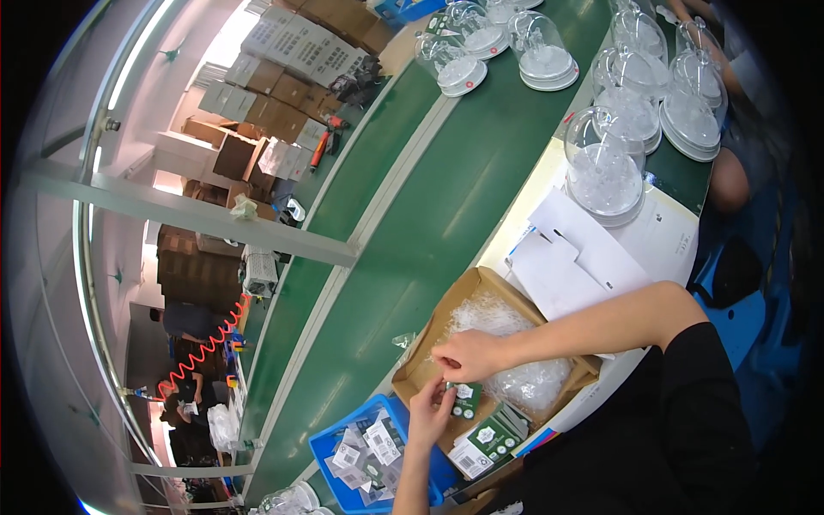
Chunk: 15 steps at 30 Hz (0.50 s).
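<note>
1. While both hands work over the open cardboard box (419, 369), the fingertips are together, left hand (428, 412) on the near side of the right hand (472, 355). Can't tell if something small is pinched between them.
2. Green-and-white card (466, 400) sits right by the left fingers; contact unclear.
3. Box also holds clear plastic bags (534, 384) on the right, plus stacked green-and-white packs (493, 439) at the near end.
4. Blue bin (440, 471) just left of the box, loaded with small labelled packets (380, 440).
5. White sheets (575, 262) lie past the box, far right, partly behind the right forearm.
6. Clear domes on white bases (605, 172) grouped beyond the sheets; more across the green belt (421, 215).
7. Red coiled hose (203, 348) hangs far left.
</note>
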Each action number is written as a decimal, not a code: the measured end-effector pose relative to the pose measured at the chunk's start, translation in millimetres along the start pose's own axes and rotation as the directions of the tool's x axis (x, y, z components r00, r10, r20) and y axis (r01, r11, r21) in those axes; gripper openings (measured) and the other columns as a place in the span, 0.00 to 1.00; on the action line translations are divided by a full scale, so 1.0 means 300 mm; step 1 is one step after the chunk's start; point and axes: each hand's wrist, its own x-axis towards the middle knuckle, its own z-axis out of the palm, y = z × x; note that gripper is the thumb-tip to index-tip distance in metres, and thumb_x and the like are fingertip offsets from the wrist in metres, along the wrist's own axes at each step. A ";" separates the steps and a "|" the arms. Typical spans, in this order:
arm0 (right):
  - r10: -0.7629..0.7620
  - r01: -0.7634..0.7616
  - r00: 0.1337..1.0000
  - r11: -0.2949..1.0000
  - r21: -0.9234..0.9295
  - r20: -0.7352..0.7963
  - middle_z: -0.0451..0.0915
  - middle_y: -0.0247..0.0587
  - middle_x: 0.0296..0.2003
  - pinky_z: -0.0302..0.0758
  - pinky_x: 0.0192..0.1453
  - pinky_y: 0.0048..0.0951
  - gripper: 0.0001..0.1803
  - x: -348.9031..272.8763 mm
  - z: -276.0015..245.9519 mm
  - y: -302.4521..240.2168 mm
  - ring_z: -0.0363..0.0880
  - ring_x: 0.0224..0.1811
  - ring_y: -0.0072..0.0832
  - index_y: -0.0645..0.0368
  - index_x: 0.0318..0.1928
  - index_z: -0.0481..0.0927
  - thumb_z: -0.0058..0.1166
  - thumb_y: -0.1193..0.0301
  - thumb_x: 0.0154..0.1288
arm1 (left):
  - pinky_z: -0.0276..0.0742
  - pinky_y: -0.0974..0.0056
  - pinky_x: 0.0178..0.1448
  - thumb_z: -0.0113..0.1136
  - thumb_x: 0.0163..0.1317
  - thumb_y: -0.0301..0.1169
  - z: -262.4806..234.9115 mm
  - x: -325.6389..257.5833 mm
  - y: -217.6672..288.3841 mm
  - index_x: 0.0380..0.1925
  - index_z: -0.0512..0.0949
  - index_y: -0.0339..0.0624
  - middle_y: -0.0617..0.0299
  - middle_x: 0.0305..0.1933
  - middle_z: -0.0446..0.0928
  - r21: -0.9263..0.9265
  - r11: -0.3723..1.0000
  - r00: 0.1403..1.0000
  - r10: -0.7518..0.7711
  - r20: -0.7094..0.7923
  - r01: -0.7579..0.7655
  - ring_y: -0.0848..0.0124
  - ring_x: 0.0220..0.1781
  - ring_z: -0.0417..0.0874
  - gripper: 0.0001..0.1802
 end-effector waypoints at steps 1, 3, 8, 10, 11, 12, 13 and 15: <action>-0.002 0.002 1.000 1.000 -0.001 0.002 0.77 0.41 0.19 0.71 0.28 0.41 0.09 0.001 -0.001 0.000 0.77 0.23 0.42 0.56 0.26 0.72 0.53 0.65 0.52 | 0.77 0.71 0.42 0.59 0.62 0.24 -0.001 0.002 0.002 0.53 0.73 0.32 0.57 0.38 0.83 0.000 1.000 1.000 -0.005 0.002 0.005 0.76 0.37 0.82 0.19; 0.002 -0.002 1.000 1.000 0.003 -0.006 0.77 0.41 0.19 0.72 0.28 0.41 0.08 0.000 -0.003 -0.001 0.77 0.23 0.43 0.56 0.26 0.72 0.53 0.65 0.52 | 0.77 0.71 0.42 0.60 0.62 0.24 -0.002 0.004 -0.008 0.53 0.73 0.32 0.57 0.38 0.83 0.004 1.000 1.000 0.000 -0.001 0.000 0.76 0.37 0.82 0.19; 0.001 -0.001 1.000 1.000 0.000 -0.008 0.77 0.42 0.19 0.72 0.28 0.42 0.08 0.002 0.002 0.002 0.77 0.23 0.43 0.56 0.26 0.72 0.52 0.65 0.52 | 0.77 0.71 0.42 0.60 0.62 0.24 -0.005 0.002 -0.010 0.53 0.73 0.32 0.57 0.38 0.83 0.000 1.000 1.000 0.000 0.003 0.000 0.76 0.37 0.82 0.19; 0.003 -0.003 1.000 1.000 0.002 -0.005 0.77 0.42 0.19 0.72 0.28 0.42 0.08 0.002 0.002 0.001 0.77 0.23 0.43 0.56 0.26 0.72 0.52 0.65 0.52 | 0.77 0.71 0.42 0.60 0.62 0.24 -0.002 0.000 -0.006 0.53 0.73 0.33 0.57 0.38 0.83 0.017 1.000 1.000 0.013 -0.007 -0.013 0.76 0.38 0.82 0.19; 0.012 -0.012 1.000 1.000 0.005 0.002 0.77 0.42 0.20 0.72 0.29 0.42 0.08 0.004 0.002 -0.002 0.78 0.24 0.43 0.56 0.26 0.73 0.52 0.65 0.52 | 0.77 0.71 0.42 0.60 0.62 0.24 -0.001 0.000 -0.007 0.53 0.73 0.33 0.57 0.38 0.83 0.016 1.000 1.000 0.013 -0.007 -0.012 0.76 0.38 0.82 0.19; 0.020 -0.020 1.000 1.000 0.008 0.009 0.78 0.42 0.20 0.73 0.30 0.42 0.09 0.004 0.001 -0.004 0.78 0.25 0.43 0.56 0.25 0.73 0.53 0.65 0.52 | 0.77 0.71 0.42 0.60 0.61 0.24 -0.003 0.000 -0.008 0.53 0.73 0.32 0.57 0.38 0.83 0.016 1.000 1.000 0.012 -0.007 -0.012 0.76 0.38 0.82 0.19; 0.021 -0.021 1.000 1.000 0.008 0.011 0.78 0.42 0.20 0.73 0.30 0.42 0.09 0.003 0.002 -0.002 0.78 0.25 0.43 0.56 0.25 0.73 0.53 0.65 0.52 | 0.77 0.71 0.42 0.60 0.61 0.24 -0.003 -0.003 -0.009 0.53 0.73 0.32 0.57 0.38 0.83 0.016 1.000 1.000 0.010 -0.007 -0.010 0.76 0.38 0.82 0.19; -0.007 0.007 1.000 1.000 0.000 0.002 0.77 0.42 0.19 0.72 0.27 0.41 0.08 -0.001 -0.001 0.003 0.77 0.23 0.43 0.56 0.27 0.72 0.52 0.66 0.52 | 0.77 0.72 0.42 0.60 0.61 0.24 0.001 -0.003 0.002 0.53 0.73 0.33 0.57 0.38 0.83 0.013 1.000 1.000 0.011 -0.006 -0.011 0.76 0.38 0.82 0.19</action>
